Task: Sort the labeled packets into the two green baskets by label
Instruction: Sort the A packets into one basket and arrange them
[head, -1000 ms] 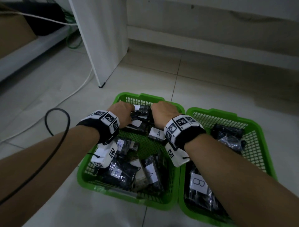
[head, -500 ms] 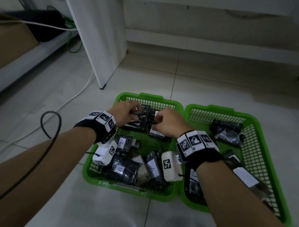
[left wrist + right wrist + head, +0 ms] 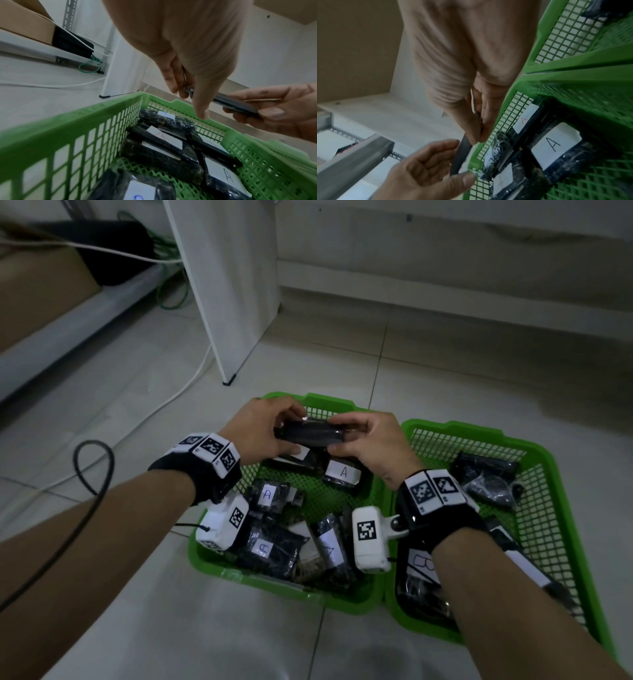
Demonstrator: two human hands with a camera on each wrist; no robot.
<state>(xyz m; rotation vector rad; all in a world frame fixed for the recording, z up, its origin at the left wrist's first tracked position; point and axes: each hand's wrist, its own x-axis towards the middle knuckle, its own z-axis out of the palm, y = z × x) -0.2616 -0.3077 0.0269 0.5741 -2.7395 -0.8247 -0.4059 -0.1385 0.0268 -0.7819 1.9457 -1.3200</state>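
Observation:
Both hands hold one black packet (image 3: 308,433) above the far end of the left green basket (image 3: 342,402). My left hand (image 3: 263,429) pinches its left end and my right hand (image 3: 370,440) pinches its right end. No label shows on the held packet (image 3: 235,104), which appears edge-on (image 3: 460,152) in the right wrist view. Several black packets marked A (image 3: 343,472) lie in the left basket (image 3: 72,121). The right green basket (image 3: 455,429) holds dark packets, one marked B (image 3: 423,563).
The baskets stand side by side on a pale tiled floor. A white panel leg (image 3: 229,381) stands just beyond the left basket. A black cable loop (image 3: 92,467) and a white cable (image 3: 185,385) lie at the left. A wall skirting (image 3: 479,313) runs behind.
The packet has been lifted out of the pile at the far end of the left basket and is now held up between both hands. An A label beneath it is uncovered.

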